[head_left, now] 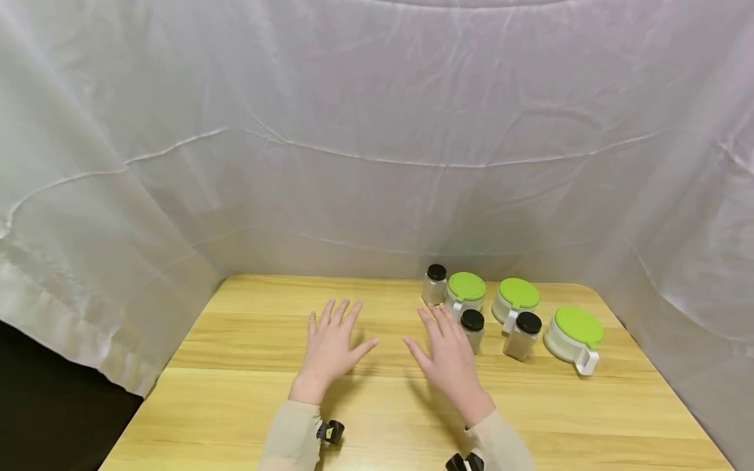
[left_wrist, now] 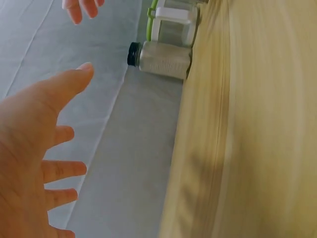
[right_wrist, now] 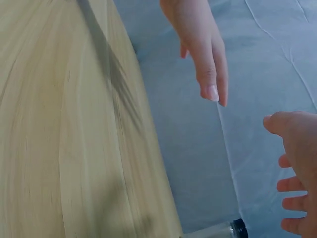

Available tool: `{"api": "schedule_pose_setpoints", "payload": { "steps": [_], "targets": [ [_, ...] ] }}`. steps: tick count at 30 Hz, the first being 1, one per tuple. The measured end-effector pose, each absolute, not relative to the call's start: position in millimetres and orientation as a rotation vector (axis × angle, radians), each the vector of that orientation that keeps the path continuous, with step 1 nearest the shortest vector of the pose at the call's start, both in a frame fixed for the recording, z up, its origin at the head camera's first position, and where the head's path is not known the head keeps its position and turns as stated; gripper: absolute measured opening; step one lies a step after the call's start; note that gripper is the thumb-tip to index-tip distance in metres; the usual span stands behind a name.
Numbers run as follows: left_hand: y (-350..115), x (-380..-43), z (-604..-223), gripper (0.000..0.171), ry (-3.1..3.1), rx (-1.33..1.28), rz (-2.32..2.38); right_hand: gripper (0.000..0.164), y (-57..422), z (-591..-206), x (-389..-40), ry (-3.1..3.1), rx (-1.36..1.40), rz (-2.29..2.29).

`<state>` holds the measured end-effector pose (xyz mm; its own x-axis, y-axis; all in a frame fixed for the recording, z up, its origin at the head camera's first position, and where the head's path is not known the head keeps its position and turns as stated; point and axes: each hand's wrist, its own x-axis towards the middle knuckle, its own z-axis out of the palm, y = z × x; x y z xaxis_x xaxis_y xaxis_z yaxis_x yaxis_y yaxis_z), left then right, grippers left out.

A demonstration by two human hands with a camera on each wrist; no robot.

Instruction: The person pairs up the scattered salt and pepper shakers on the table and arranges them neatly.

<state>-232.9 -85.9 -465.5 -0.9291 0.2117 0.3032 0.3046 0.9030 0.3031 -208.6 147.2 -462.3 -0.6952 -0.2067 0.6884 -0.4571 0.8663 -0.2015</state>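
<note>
Over the yellow wood-grain table (head_left: 235, 418), the left hand (head_left: 326, 350) and right hand (head_left: 452, 363) are spread wide, holding nothing. Right of centre, three round green-lidded containers (head_left: 577, 330) and three squarish black-capped clear jars (head_left: 521, 341) stand upright, presumably to keep lids reachable.

Black-lidded jars (head_left: 521, 337), green-lidded pots (head_left: 518, 294), all upright

The table (head_left: 235, 405) looks to me like smooth, grained wood with a soft sheen; creased, faintly satiny cloth (head_left: 353, 203) hangs around it. On the table, green lids (head_left: 467, 286) seem matt plastic; black caps (head_left: 472, 319), glossier plastic.
</note>
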Motion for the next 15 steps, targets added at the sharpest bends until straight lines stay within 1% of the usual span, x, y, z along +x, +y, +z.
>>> {"api": "schedule_pose_setpoints", "payload": {
  "steps": [8, 15],
  "targets": [
    [-77, -237, -459, 0.075, -2.704, -0.474, -0.477, 0.058, 159, -460, -211, -2.178, 0.567, 0.447],
    [-72, -243, -459, 0.068, -2.6, -0.547, -0.467, 0.062, 170, -456, -210, -2.157, 0.562, 0.458]
  ]
}}
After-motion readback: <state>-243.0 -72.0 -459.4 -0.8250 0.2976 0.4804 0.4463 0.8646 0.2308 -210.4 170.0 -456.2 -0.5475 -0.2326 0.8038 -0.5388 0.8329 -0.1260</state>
